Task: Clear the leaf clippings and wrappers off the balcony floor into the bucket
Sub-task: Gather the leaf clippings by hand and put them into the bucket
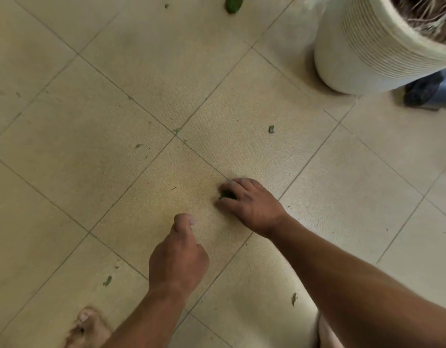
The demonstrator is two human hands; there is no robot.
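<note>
My right hand point(247, 203) rests on the tiled floor with its fingers curled over a small green leaf clipping point(225, 195), pinching it between thumb and fingers. My left hand point(178, 254) hovers lower and to the left, fingers closed in a loose fist, and I cannot see anything in it. A white ribbed bucket point(362, 54) stands at the upper right with dry plant matter inside. Small leaf bits lie scattered: one point(271, 129) right of centre, one point(107, 280) at lower left, one point(294, 298) near my right forearm. A bigger green leaf point(233, 3) lies at the top edge.
The floor point(91, 121) is beige tile with thin grout lines and tiny green specks. A dark blue object point(427, 92) sits behind the bucket at the right edge. My bare foot point(87, 327) stands at the bottom left.
</note>
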